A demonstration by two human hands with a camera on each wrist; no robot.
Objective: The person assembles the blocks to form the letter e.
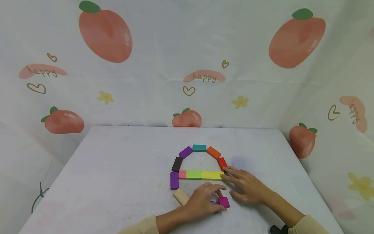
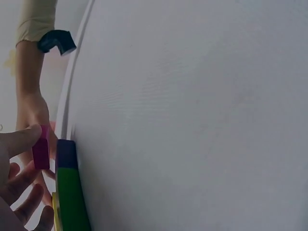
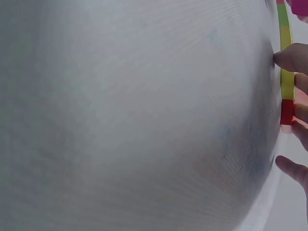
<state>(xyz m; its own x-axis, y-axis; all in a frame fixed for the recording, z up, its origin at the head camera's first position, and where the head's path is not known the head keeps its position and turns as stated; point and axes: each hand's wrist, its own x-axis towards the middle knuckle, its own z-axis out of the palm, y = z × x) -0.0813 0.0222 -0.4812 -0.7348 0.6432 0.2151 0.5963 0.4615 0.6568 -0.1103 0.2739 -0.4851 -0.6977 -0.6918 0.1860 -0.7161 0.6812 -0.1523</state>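
My left hand point(image 1: 201, 201) pinches a magenta block point(image 1: 224, 202) between thumb and fingertips, low over the front of the table. The left wrist view shows the same magenta block point(image 2: 41, 149) at the thumb tip. Partly behind the left hand lie a beige block point(image 1: 181, 197) and a purple block point(image 1: 214, 203). My right hand point(image 1: 249, 185) has its fingers extended, with fingertips right at the red block point(image 1: 222, 163) and the end of the yellow block point(image 1: 212, 175). In the right wrist view the fingers also reach the red block point(image 3: 287, 111) and yellow strip point(image 3: 287, 86).
Teal point(image 1: 199, 148), orange point(image 1: 213, 152), purple point(image 1: 185, 152) and black point(image 1: 177, 164) blocks form an arch on the white table point(image 1: 117, 175). Light green point(image 1: 194, 175) and pink point(image 1: 182, 175) blocks line up with the yellow one. Another purple block point(image 1: 174, 180) stands at the left.
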